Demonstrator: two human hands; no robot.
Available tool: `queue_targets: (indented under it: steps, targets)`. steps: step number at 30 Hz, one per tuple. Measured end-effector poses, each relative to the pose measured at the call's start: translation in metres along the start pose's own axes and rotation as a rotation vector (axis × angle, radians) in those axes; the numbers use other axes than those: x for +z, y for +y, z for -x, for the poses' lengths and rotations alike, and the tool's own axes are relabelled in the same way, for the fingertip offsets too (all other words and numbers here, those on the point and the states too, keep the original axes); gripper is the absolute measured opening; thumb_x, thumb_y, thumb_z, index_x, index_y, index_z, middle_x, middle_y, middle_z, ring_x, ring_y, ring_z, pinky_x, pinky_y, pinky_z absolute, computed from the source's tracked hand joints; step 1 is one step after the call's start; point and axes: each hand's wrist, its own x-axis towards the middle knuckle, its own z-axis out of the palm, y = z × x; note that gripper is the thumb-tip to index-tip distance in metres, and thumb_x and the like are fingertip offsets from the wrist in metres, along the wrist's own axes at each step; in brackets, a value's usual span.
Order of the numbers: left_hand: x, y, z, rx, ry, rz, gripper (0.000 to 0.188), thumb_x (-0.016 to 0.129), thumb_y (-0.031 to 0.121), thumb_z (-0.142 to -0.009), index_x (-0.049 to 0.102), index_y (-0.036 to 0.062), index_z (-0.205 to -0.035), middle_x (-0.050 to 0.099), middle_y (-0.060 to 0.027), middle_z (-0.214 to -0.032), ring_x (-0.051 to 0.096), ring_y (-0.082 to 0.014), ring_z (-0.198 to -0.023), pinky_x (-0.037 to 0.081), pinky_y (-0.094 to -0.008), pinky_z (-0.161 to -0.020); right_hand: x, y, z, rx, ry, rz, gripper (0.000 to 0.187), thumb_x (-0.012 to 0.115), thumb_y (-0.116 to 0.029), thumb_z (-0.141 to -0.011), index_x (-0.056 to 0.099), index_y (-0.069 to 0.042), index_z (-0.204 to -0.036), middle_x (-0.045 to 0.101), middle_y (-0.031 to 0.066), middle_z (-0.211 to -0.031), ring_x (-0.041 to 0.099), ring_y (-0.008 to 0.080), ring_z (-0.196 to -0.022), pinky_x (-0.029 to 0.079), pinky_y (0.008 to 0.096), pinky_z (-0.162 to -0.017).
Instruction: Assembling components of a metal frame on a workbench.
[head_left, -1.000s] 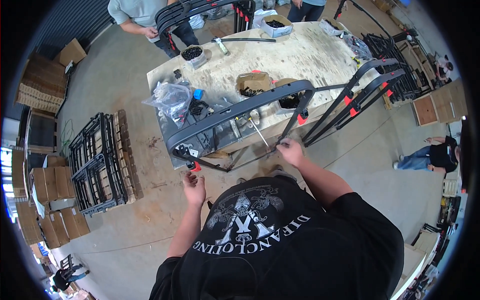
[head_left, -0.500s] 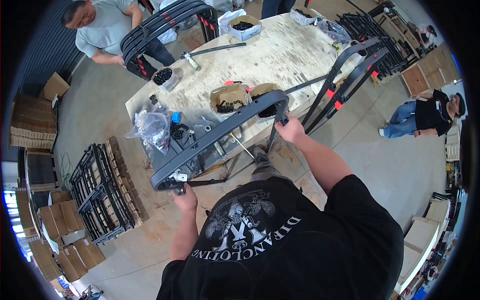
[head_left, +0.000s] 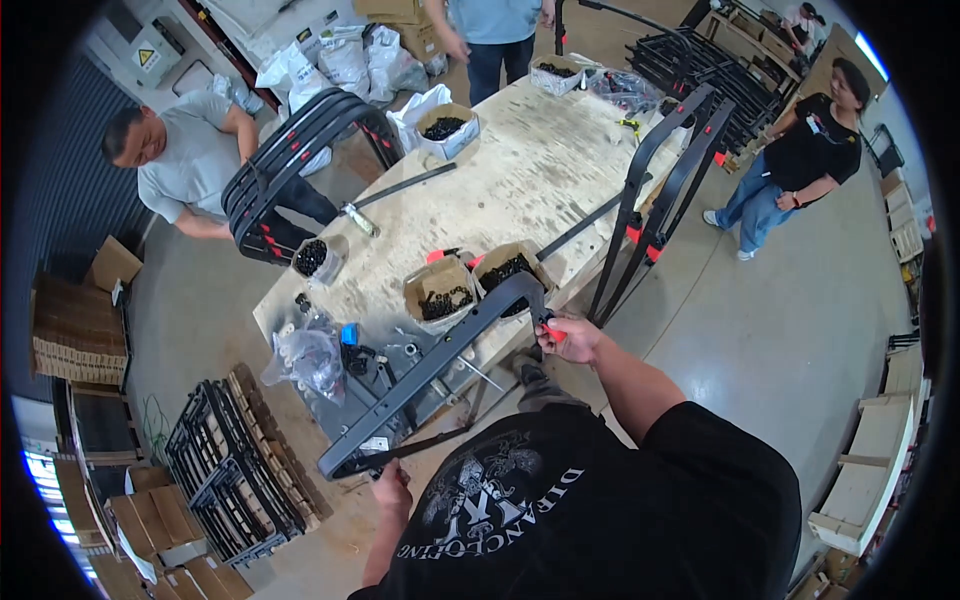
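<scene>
A black metal tube frame (head_left: 430, 375) with a bent end lies slanted in front of me, over the near edge of the work table. My right hand (head_left: 574, 341) is closed round its bent right end, beside a small red part (head_left: 553, 331). Low at the other end, my left hand (head_left: 392, 487) grips the frame, its fingers partly hidden beneath. Just beyond the frame stand two open cardboard boxes of small black parts, one left (head_left: 412, 292) and one right (head_left: 488, 264). A thin metal rod (head_left: 480, 372) sticks out past the frame toward me.
The wooden table (head_left: 500, 180) holds a plastic bag (head_left: 306, 362), a tub of black parts (head_left: 312, 262) and a black bar (head_left: 405, 186). More frames (head_left: 655, 190) lean at its right edge. A co-worker (head_left: 190, 165) handles frames at left; another person (head_left: 800, 165) stands right. Frames lie stacked on a pallet (head_left: 270, 430).
My view has shifted, and the table sits differently in it. Both hands still hold the frame, which now appears lower at its left end. The person at right appears nearer and more upright.
</scene>
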Motion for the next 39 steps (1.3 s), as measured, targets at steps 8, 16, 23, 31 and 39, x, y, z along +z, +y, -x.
queue_targets:
  steps: [8,16,23,31,39]
  targets:
    - [0.014,0.054,0.020,-0.573,-0.071,-0.230,0.022,0.070,0.016,-0.087,0.051,0.0159,-0.077,0.050,0.0008,-0.066,0.044,-0.0128,-0.046,0.030,-0.0267,-0.041,0.066,-0.021,0.035,0.143,0.491,0.334,0.038,0.072,-0.045,-0.093,0.055,-0.013,-0.083,0.052,-0.0022,-0.071,0.030,0.0070,-0.041,0.022,0.0232,-0.040]
    - [-0.004,0.042,0.047,-0.144,-0.417,0.079,0.025,0.064,0.034,-0.093,0.056,0.0136,-0.080,0.049,0.0009,-0.061,0.045,-0.0143,-0.046,0.032,-0.0287,-0.037,0.042,-0.015,0.030,0.154,0.163,0.289,0.038,0.063,-0.042,-0.099,0.052,-0.012,-0.079,0.046,-0.0019,-0.066,0.035,0.0089,-0.047,0.026,0.0268,-0.044]
    - [-0.010,0.079,0.025,-0.675,-0.278,0.160,0.033,0.062,0.037,-0.094,0.055,0.0136,-0.072,0.050,0.0009,-0.057,0.043,-0.0131,-0.042,0.030,-0.0247,-0.035,0.061,-0.025,0.044,0.201,0.306,0.465,0.042,0.059,-0.047,-0.101,0.050,-0.013,-0.077,0.043,-0.0032,-0.063,0.030,0.0073,-0.043,0.021,0.0264,-0.042]
    - [-0.004,0.097,0.038,-0.808,-0.349,0.136,0.033,0.061,0.033,-0.095,0.047,0.0153,-0.071,0.043,0.0019,-0.055,0.038,-0.0121,-0.040,0.027,-0.0240,-0.034,0.094,-0.045,0.036,0.331,0.497,0.603,0.041,0.064,-0.044,-0.098,0.049,-0.013,-0.075,0.040,-0.0022,-0.061,0.029,0.0069,-0.041,0.022,0.0256,-0.039]
    - [0.023,-0.002,0.038,0.469,0.479,-0.785,0.021,0.070,0.019,-0.084,0.061,0.0012,-0.092,0.056,-0.0077,-0.069,0.056,-0.0265,-0.060,0.050,-0.0418,-0.061,0.088,-0.043,0.026,0.231,0.535,0.664,0.041,0.069,-0.031,-0.093,0.052,-0.010,-0.062,0.039,0.0026,-0.052,0.034,0.0139,-0.037,0.023,0.0325,-0.035]
